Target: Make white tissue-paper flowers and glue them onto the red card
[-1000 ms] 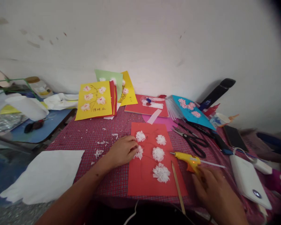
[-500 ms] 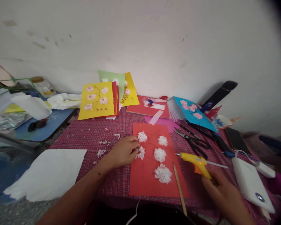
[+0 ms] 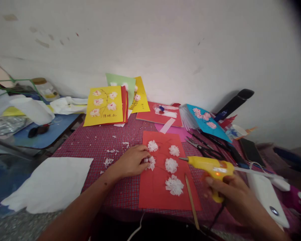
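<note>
A red card (image 3: 155, 194) lies on the cloth, bearing several white crumpled-paper flowers and faint drawn stems. At its left edge my left hand (image 3: 132, 161) pinches the middle-left paper flower (image 3: 152, 163) between thumb and fingers. My right hand (image 3: 232, 192) is wrapped round the handle of a yellow hot glue gun (image 3: 210, 165), raised over the card's right side. Its nozzle points left toward the flowers, an orange light glows on its body, and a glue stick sticks out behind. A wooden stick (image 3: 192, 201) rests along the card's right edge.
Black scissors (image 3: 208, 152) lie beyond the glue gun. A white power bank (image 3: 268, 197) is at right. Finished yellow flower cards (image 3: 104, 107) lean against the wall. White paper (image 3: 50, 184) sits at left, with paper scraps (image 3: 109, 161) on the checked cloth (image 3: 77, 144).
My right hand has lifted the glue gun off the table's right side and brought it left, its nozzle nearer the flowers. My left hand stays at the same flower.
</note>
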Demonstrator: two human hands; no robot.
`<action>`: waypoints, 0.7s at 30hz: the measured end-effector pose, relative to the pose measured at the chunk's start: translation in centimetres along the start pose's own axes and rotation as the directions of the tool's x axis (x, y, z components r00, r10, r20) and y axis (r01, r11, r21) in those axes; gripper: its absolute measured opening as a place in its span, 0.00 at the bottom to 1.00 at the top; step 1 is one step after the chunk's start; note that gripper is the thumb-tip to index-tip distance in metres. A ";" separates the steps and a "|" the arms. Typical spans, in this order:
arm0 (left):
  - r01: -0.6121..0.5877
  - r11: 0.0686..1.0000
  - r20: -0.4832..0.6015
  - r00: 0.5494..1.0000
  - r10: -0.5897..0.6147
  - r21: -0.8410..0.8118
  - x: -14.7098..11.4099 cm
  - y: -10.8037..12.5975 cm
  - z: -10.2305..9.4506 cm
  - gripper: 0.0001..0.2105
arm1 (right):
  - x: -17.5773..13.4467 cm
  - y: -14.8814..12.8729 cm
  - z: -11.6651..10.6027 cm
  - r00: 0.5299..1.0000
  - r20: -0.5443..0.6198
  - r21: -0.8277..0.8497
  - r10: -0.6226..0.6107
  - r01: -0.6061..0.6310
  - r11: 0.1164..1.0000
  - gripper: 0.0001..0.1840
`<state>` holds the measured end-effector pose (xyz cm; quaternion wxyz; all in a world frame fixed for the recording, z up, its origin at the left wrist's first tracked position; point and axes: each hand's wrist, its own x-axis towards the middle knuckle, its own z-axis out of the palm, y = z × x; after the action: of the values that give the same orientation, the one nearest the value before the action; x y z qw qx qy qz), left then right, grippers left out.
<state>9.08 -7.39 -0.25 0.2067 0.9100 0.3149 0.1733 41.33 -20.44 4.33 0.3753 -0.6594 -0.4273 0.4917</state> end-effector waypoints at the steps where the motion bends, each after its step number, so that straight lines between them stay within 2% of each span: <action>1: -0.002 1.000 -0.002 1.000 0.002 0.001 0.0 0.0 0.0 0.10 | 0.3 -0.7 0.6 0.998 0.058 -0.069 -0.008 0.012 0.998 0.21; 4: -0.011 1.000 -0.009 1.000 0.011 -0.002 -0.1 -0.2 0.1 0.10 | 1.2 -2.8 2.6 0.992 0.115 -0.291 -0.056 0.087 0.953 0.19; 7: -0.017 1.000 -0.004 1.000 0.017 -0.002 -0.2 -0.2 0.1 0.10 | 1.9 -4.4 4.7 0.973 0.193 -0.436 -0.125 0.199 0.878 0.14; 12: -0.006 1.000 0.013 1.000 0.006 0.002 -0.1 -0.1 -0.1 0.10 | 3.3 -5.5 6.8 0.929 0.309 -0.621 -0.202 0.358 0.697 0.10; 16: 0.018 1.000 0.013 1.000 -0.018 0.002 -0.2 -0.1 0.0 0.10 | 4.6 -5.6 7.8 0.907 0.373 -0.729 -0.194 0.416 0.545 0.09; 21: 0.031 0.999 0.014 0.999 -0.031 -0.008 -0.3 0.0 0.0 0.10 | 5.3 -6.0 8.9 0.895 0.410 -0.776 -0.178 0.445 0.447 0.09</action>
<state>8.87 -7.54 -0.32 0.2151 0.9053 0.3270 0.1652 32.37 -12.73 6.04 0.0241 -0.5927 -0.7738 0.2221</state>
